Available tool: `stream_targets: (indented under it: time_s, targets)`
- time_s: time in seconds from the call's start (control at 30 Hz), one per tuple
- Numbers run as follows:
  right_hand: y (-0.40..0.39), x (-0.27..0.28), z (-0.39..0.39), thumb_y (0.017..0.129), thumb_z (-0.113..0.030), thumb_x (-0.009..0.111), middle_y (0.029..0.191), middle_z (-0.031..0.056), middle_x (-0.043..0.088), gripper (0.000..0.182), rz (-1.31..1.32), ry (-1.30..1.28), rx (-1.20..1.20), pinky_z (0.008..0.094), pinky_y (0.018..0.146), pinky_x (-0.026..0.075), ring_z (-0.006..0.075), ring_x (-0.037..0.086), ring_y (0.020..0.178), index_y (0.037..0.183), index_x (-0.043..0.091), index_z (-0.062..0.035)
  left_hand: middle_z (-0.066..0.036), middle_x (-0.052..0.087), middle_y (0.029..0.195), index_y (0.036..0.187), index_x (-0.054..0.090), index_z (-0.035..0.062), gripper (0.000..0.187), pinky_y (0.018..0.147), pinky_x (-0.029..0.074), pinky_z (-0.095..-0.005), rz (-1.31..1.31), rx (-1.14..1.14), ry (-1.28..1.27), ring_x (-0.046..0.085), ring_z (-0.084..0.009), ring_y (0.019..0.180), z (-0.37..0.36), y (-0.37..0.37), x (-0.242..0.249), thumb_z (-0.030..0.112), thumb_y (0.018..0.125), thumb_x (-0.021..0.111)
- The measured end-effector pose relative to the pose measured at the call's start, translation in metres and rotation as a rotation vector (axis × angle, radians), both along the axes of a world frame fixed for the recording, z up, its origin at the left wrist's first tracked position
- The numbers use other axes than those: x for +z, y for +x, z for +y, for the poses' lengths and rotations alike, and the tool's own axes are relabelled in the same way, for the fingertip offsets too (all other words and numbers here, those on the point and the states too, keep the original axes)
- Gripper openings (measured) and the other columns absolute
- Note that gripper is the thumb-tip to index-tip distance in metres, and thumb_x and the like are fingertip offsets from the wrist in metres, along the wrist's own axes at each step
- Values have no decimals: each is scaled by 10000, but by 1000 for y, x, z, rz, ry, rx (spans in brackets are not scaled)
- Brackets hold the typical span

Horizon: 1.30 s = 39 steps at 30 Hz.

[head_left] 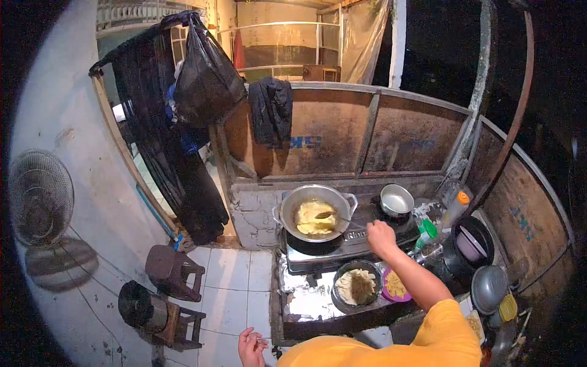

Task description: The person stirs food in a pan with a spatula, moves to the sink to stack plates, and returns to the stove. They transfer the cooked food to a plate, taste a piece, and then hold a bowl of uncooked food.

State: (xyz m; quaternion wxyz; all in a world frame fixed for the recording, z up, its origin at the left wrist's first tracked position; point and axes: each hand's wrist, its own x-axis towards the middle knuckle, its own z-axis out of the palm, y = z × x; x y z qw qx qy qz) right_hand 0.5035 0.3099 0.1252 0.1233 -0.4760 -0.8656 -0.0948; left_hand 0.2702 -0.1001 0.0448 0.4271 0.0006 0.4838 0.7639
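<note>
My right hand [380, 238] is closed around the handle of a cooking spatula [324, 215], which reaches left into a large metal wok [288, 211]. Yellow pieces of food [316, 227] lie in the wok, in what looks like oil. The wok sits on the left burner of a gas stove [306, 259]. Low at the bottom edge, my left hand [252, 347] hangs over the floor with loosely bent fingers and nothing visible in it. In front of the stove are a dark bowl [337, 300] of pale pieces and a pink bowl [400, 299] of yellow pieces.
A small metal pot [397, 200] is on the right burner. Further right are a green-capped container [428, 229], an orange-capped bottle [455, 211], a black bucket [452, 260] and a grey pot [490, 289]. Stools [174, 269] and a wall fan [41, 199] are at left.
</note>
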Motion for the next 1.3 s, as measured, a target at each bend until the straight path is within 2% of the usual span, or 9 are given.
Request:
stream_targets:
  time_s: [0.2, 0.53, 0.73, 0.77, 0.87, 1.0, 1.1, 1.2, 1.3]
  targets:
    - [10, 8, -5, 722, -94, 561, 830, 161, 608, 122, -103, 29, 12, 408, 656, 533, 308, 621, 813, 777, 642, -21, -53, 546, 896, 1200, 476, 46, 315, 646, 463, -260, 47, -37, -10, 530, -144, 740, -2, -3, -11, 69, 887, 503]
    - [-35, -75, 36, 767, -108, 540, 861, 161, 624, 144, -12, -16, -47, 406, 651, 541, 302, 647, 797, 836, 636, -27, -56, 551, 897, 1192, 480, 39, 314, 616, 462, -253, 31, -17, -64, 532, -137, 731, 4, 3, 9, 58, 880, 514]
    - [-33, -67, 59, 769, -115, 542, 807, 143, 625, 110, -42, 30, 1, 378, 639, 536, 288, 647, 751, 815, 610, -41, -44, 538, 873, 1189, 472, 43, 310, 620, 458, -252, 2, 8, 15, 529, -137, 720, -4, -3, -15, 76, 884, 515]
    - [-34, -32, 45, 766, -117, 545, 787, 137, 627, 107, -80, -8, -21, 376, 617, 537, 281, 652, 735, 807, 614, -46, -44, 538, 873, 1189, 472, 43, 310, 620, 458, -252, 3, 15, 16, 529, -137, 720, -6, -4, -17, 76, 884, 515]
    - [-30, -12, 54, 775, -106, 531, 826, 153, 632, 120, -76, 16, -41, 392, 617, 536, 293, 653, 741, 820, 620, -38, -38, 532, 867, 1197, 463, 43, 322, 621, 455, -251, -1, 8, 16, 521, -134, 712, -10, -3, -26, 70, 881, 517]
    - [-51, -17, 73, 780, -89, 520, 864, 176, 634, 138, -33, -51, -37, 414, 665, 535, 314, 648, 788, 828, 629, -19, -39, 532, 870, 1201, 467, 37, 328, 622, 456, -253, -15, -24, 28, 514, -134, 709, -4, 4, -28, 48, 876, 515]
    - [-66, -53, 92, 772, -89, 528, 859, 178, 638, 132, -34, -66, -77, 416, 668, 537, 314, 649, 792, 807, 641, -30, -43, 536, 872, 1201, 468, 32, 323, 620, 456, -253, 1, -48, 15, 513, -133, 709, 6, 9, -9, 53, 883, 515]
    - [-60, -57, 86, 779, -108, 523, 857, 158, 651, 166, -51, 7, -14, 390, 635, 548, 286, 663, 775, 826, 669, -44, -47, 540, 874, 1201, 467, 26, 318, 616, 456, -250, 12, -30, -5, 510, -131, 704, 10, 7, -1, 68, 890, 518]
    - [-30, -32, 73, 763, -148, 519, 791, 135, 633, 153, -78, 58, 33, 410, 578, 525, 284, 651, 744, 736, 635, -53, -52, 543, 880, 1202, 462, 23, 317, 610, 456, -247, 30, -4, -25, 509, -130, 696, 8, 5, -9, 76, 895, 517]
